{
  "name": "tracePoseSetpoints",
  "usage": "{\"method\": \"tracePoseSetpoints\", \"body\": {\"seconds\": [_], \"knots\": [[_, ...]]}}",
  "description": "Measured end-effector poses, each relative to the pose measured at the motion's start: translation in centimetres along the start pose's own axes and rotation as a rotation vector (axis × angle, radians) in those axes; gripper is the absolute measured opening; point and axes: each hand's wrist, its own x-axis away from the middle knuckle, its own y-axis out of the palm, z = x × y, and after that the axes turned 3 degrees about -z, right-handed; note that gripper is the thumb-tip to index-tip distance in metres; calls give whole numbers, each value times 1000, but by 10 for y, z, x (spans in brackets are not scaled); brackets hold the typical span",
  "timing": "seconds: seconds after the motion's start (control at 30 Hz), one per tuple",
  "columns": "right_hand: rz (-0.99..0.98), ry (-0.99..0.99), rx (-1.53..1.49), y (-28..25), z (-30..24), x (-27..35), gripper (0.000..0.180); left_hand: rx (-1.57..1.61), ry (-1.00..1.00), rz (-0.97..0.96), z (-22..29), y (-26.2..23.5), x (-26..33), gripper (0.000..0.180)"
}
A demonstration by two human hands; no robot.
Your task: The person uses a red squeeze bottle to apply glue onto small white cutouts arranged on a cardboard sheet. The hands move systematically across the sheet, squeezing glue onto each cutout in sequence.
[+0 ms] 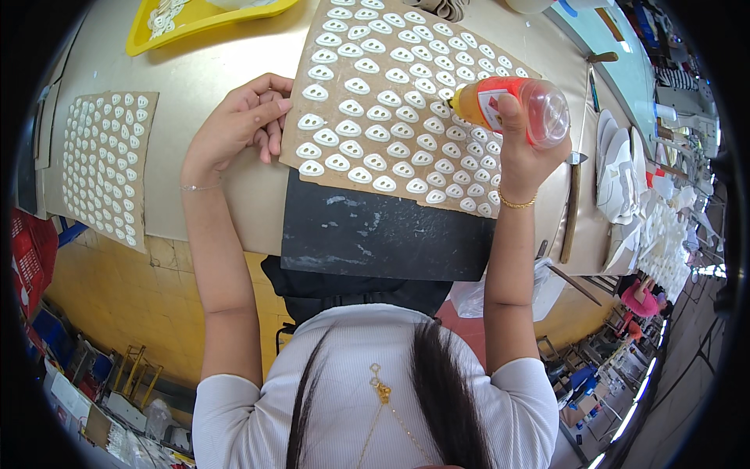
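Note:
My right hand [522, 152] is wrapped round a clear squeeze bottle [512, 109] with red and orange colouring and a pale label. The bottle lies nearly sideways, its yellow nozzle [455, 102] pointing left above a brown cardboard sheet [348, 86]. Rows of small white rounded-triangle pieces [378, 113], each with two holes, cover that sheet. At the sheet's left edge, my left hand [254, 117] has its thumb and forefinger closed on the border, with the other fingers curled beneath. A black mat [383, 227] sticks out from under the sheet's near side.
Another cardboard sheet [109, 160] with similar white pieces lies at the left. Behind it stands a yellow tray [211, 30] of loose pieces. To the right are a wooden-handled tool [573, 211] and stacked white shoe-shaped parts [617, 176]. A person in pink [641, 298] is farther off.

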Motion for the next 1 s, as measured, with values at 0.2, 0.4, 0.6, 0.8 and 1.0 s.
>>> {"method": "tracePoseSetpoints", "body": {"seconds": [0.2,0.4,0.6,0.8,1.0], "knots": [[38,19,-7,-7,2,6,32,4,-2,11,2,2,0,24],[58,158,-153,-13,-5,9,33,9,-15,14,1,1,0,24],[95,99,-121,-10,8,3,34,1,-27,16,2,1,0,23],[72,56,-86,-7,7,5,35,14,-14,3,1,1,0,23],[45,16,-93,3,6,3,38,18,-13,6,3,2,1,23]]}}
